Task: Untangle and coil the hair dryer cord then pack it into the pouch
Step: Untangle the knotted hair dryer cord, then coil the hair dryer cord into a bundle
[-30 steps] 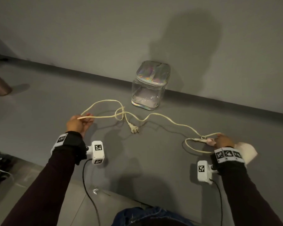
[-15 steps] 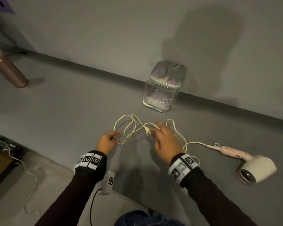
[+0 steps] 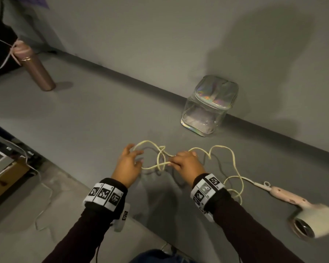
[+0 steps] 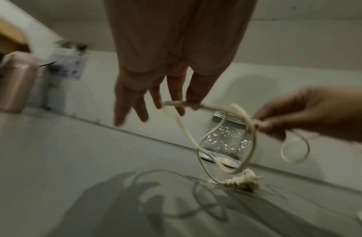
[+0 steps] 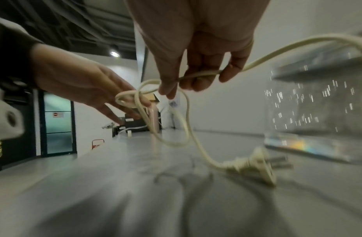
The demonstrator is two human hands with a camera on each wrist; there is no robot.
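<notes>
The cream cord [image 3: 219, 146] lies in tangled loops on the grey table [image 3: 84, 120], with a knot raised between my hands. My left hand [image 3: 136, 156] pinches one loop lightly between thumb and a finger [image 4: 176, 96], its other fingers straight and spread. To its right, my right hand [image 3: 172, 162] pinches the cord beside the knot [image 5: 196, 78]. The plug [image 5: 255, 166] rests on the table under the hands. The pink and cream hair dryer [image 3: 311, 213] lies at the far right. A clear iridescent pouch [image 3: 209, 111] stands closed by the wall.
A rose-gold bottle [image 3: 36, 73] stands at the far left of the table, near a dark object with a string. The table's front edge runs diagonally at the lower left, with floor, cables and a box below. A grey wall backs the table.
My right hand left the dryer handle, moved left to the tangle and now pinches the cord. My left hand moved right with its loop. The knot is lifted between the hands.
</notes>
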